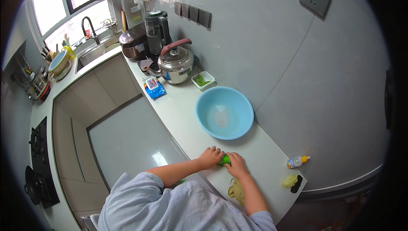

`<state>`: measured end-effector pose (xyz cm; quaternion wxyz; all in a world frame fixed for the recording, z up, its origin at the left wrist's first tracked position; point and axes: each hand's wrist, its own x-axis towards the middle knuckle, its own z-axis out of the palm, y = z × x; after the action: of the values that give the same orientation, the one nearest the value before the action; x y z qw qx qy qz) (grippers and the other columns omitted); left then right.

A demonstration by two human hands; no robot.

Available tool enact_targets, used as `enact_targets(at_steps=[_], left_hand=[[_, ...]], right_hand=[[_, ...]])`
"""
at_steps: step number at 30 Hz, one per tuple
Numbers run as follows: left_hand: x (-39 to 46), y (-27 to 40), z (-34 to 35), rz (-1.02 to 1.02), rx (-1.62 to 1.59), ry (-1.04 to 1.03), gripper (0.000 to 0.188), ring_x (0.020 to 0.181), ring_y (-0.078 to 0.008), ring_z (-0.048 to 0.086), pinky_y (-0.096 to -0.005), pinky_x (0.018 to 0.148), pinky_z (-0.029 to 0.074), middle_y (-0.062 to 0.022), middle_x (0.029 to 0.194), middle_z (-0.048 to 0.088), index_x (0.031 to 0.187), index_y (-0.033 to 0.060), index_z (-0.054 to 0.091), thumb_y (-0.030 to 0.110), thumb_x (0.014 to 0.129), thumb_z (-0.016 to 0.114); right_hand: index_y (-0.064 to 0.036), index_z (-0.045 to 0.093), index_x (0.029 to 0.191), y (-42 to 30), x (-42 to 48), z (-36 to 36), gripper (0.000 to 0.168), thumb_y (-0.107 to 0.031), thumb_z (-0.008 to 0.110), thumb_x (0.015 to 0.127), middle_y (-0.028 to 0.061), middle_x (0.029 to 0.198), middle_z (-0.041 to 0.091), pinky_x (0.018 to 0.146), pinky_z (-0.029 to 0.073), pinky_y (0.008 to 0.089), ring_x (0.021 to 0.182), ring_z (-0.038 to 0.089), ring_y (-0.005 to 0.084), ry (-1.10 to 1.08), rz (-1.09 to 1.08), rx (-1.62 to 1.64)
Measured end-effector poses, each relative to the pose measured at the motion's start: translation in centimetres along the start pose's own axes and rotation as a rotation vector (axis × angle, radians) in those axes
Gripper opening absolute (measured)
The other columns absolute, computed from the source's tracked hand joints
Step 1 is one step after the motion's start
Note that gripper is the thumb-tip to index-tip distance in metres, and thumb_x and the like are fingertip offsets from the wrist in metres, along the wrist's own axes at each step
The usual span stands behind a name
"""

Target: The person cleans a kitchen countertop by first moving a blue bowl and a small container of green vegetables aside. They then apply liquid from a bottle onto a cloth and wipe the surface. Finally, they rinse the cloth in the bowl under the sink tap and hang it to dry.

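Note:
On the white countertop [191,132], a small bright green object [225,160] lies between my two hands; its exact kind is hard to tell because my fingers cover most of it. My left hand [211,158] grips its left end, and my right hand [236,166] is closed around the right end. Just beyond them stands a light blue plastic basin [240,111] with what looks like clear water in it. A yellowish-tan cloth [235,192] lies on the counter, partly hidden by my right forearm.
Beyond the basin are a white plastic tub [208,84] with green contents, a steel kettle [175,66] and a blue wipes pack [155,88]. A yellow-capped bottle [296,161], a pale green scrubber [289,181] and a black item [296,184] lie near the counter's right end.

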<state>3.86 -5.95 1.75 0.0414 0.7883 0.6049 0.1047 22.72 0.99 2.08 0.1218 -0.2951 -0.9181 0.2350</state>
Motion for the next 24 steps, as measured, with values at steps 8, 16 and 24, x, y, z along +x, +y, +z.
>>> enact_targets(at_steps=[8, 16, 24], left_hand=[[-3.3, -3.8, -2.2, -0.366, -0.325, 0.04, 0.046, 0.085, -0.0357, 0.061, -0.0438, 0.076, 0.05, -0.0178, 0.09, 0.064, 0.105, 0.0054, 0.06, 0.028, 0.067, 0.073], [-8.0, -7.0, -4.0, -0.868, -1.243, 0.167, 0.04, 0.074, -0.015, 0.062, -0.0289, 0.065, 0.051, -0.0091, 0.085, 0.065, 0.104, -0.0063, 0.062, 0.021, 0.077, 0.07], [-7.7, -13.1, -6.1, -0.965, -1.346, 0.378, 0.036, 0.07, -0.0153, 0.062, -0.0285, 0.064, 0.05, -0.0086, 0.083, 0.064, 0.104, -0.006, 0.061, 0.021, 0.081, 0.068]], right_hand=[[-0.013, 0.048, 0.134, -3.9, -1.9, -2.6, 0.065, -0.033, 0.072, 0.076, 0.0124, 0.14, 0.041, 0.105, 0.028, 0.0505, 0.128, 0.039, 0.0326, 0.157, 0.095, -0.091], [-0.015, 0.06, 0.123, -3.0, -13.0, -1.3, 0.048, -0.023, 0.069, 0.077, 0.0137, 0.137, 0.044, 0.106, 0.028, 0.0524, 0.128, 0.037, 0.0384, 0.124, 0.142, -0.153], [-0.014, 0.064, 0.115, -2.7, -5.5, 1.7, 0.041, -0.011, 0.067, 0.074, 0.0146, 0.131, 0.049, 0.106, 0.031, 0.0482, 0.127, 0.038, 0.0374, 0.265, 0.119, -0.027]])
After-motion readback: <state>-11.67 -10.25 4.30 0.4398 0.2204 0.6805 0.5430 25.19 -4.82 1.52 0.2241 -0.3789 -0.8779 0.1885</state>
